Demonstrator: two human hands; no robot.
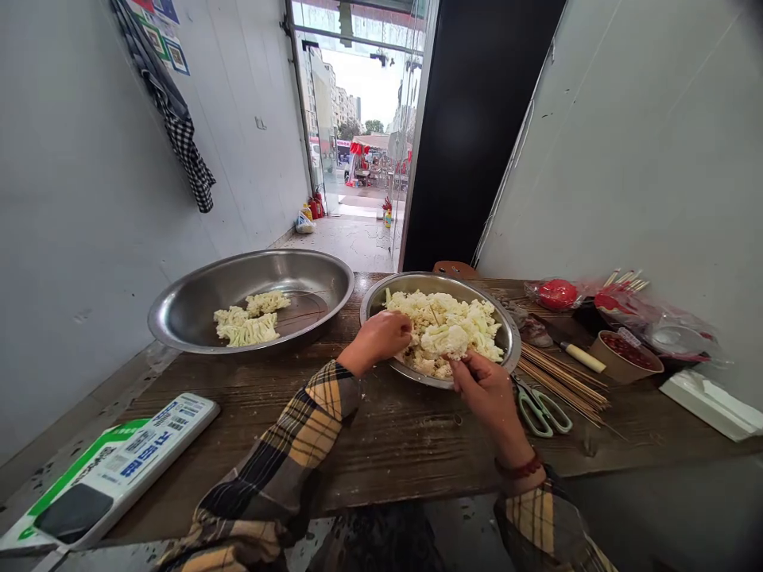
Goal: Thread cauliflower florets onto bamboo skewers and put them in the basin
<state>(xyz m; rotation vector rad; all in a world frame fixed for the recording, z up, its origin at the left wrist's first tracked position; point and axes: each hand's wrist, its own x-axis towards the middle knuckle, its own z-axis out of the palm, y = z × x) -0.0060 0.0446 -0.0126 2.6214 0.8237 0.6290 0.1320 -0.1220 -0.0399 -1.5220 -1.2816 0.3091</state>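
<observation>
My left hand (381,338) is curled over the near-left rim of the round steel basin (506,334) heaped with pale, knobbly cauliflower florets (444,326), fingers tucked into the pile; whether they grip a piece I cannot tell. My right hand (486,389) pinches one cream-white floret with a greenish stem (446,340) at the basin's near edge, thumb and fingertips closed on it.

Left of that basin, almost touching it, sits a wider, shallow, shiny steel pan (179,314) holding only a few flat-cut florets (249,319). Both rest on the dark, rough-grained wooden table (387,437).

Just right of the basin lies a bundle of thin bamboo skewers (560,375), with green-handled scissors (541,409) near my right wrist. Further right stand a brown paper cup of red stuff (625,356) and crinkled clear plastic bags (649,318) over red-lidded things. Well left of the basin, at the table's near corner, lies a white and green printed carton (113,469). Nothing stands between my hands and the basin.
</observation>
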